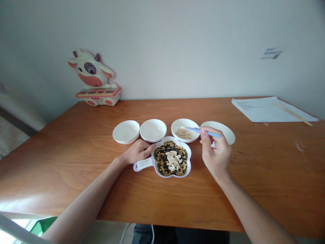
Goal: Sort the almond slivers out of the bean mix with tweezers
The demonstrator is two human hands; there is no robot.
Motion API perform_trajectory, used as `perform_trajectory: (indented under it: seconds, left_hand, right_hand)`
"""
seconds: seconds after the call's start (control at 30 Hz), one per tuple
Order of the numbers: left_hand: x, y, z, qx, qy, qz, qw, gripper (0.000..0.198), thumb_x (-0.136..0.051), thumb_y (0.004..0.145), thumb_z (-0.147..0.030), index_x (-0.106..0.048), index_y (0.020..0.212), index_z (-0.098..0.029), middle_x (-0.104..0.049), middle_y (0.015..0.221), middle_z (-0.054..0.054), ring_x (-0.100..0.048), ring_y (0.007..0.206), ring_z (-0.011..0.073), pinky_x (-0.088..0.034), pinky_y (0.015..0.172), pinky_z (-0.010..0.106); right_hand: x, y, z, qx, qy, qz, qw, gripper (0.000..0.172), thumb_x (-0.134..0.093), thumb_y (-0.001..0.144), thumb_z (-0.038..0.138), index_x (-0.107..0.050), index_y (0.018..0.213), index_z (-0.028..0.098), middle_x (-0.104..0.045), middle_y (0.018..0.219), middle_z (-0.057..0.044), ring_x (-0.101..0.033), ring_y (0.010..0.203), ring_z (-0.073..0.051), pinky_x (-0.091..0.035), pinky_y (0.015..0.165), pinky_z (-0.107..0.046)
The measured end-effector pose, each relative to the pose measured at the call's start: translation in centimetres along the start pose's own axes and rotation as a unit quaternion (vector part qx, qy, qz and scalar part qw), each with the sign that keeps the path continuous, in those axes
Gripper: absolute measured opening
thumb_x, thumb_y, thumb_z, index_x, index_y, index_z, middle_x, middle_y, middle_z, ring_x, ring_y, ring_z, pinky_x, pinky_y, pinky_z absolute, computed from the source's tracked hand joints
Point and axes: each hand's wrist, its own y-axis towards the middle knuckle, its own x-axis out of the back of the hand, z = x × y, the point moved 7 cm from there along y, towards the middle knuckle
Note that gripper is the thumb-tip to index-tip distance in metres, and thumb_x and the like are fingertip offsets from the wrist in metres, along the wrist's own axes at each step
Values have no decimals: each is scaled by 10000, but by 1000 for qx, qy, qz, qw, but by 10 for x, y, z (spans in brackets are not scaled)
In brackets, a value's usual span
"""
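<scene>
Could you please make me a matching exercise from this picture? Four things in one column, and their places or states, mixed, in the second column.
Things:
1. cow toy
2. sheets of paper
3. blue tool
4. flower-shaped dish

Places or states:
a. held in the right hand
b. back right of the table
c. back left of the table
d. full of mixed seeds, held by the left hand

Pairs: 1-c, 2-b, 3-a, 4-d

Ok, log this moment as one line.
left hand: touches mixed-seed dish | right hand: holds blue tool, tip over bowl of pale seeds
</scene>
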Motion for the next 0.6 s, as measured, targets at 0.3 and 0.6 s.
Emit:
perform_trajectory:
  seconds: [0.3,0.6]
  left_hand:
    - [1,0,0,-15,5,-9,1000,617,-366,1052,-459,-334,515,-158,-376,473,-22,-278,446,53,-199,413,205]
    - [0,0,2,-2,4,-2,1000,620,-355,1049,-482,-341,519,-161,-390,476,-17,-283,448,59,-200,413,209]
  right_hand:
    - [-2,1,4,15,1,14,1000,140,-609,975,242,-695,1078,204,-755,951,-45,-636,671,-130,-493,634,-285]
    - [-9,-2,8,18,13,55,998,121,-609,973,234,-692,1052,196,-735,864,-27,-592,658,-116,-492,632,-251]
